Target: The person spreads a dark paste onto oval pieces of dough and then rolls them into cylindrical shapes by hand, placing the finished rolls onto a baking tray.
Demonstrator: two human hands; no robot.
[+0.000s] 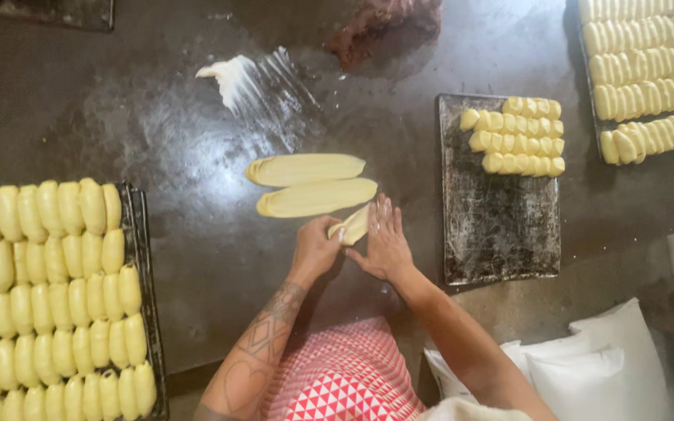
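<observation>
Both of my hands meet over a small piece of pale yellow dough (pixel 355 224) on the dark worktable (pixel 220 265). My left hand (pixel 316 248) pinches its near end with curled fingers. My right hand (pixel 385 238) lies flat with fingers spread against its right side. Just beyond, two long flattened dough strips (pixel 311 182) lie side by side on the table.
A dark baking tray (pixel 493 234) to the right holds three short rows of dough pieces (pixel 518 136). A full tray of shaped rolls (pixel 48 296) sits at left, another at top right (pixel 640 74). White fat smear (pixel 235 74) and brown filling (pixel 380 27) lie far back. White sacks (pixel 587 366) lie at bottom right.
</observation>
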